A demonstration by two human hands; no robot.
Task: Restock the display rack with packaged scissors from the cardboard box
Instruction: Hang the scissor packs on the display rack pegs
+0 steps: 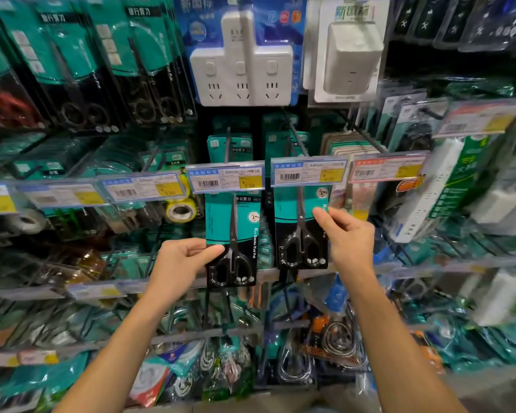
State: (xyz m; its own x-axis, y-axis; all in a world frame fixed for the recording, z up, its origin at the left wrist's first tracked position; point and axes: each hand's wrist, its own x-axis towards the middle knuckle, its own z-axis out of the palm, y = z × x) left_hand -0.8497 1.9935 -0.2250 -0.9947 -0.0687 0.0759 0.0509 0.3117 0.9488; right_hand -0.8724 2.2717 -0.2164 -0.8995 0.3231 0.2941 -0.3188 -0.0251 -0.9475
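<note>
Head view: two teal-carded scissors packs are being held at neighbouring rack hooks, left pack (233,234) pinched by the left hand (181,260), right pack (301,228) pinched by the right hand (350,236). Both are being judged nearly hung; the cardboard box is not being shown, so remaining stock cannot be told.

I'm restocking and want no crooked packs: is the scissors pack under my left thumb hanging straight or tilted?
Straight. The left scissors pack hangs vertically below its price tag, its edges parallel to the pack beside it; the left hand grips its lower edge.
</note>
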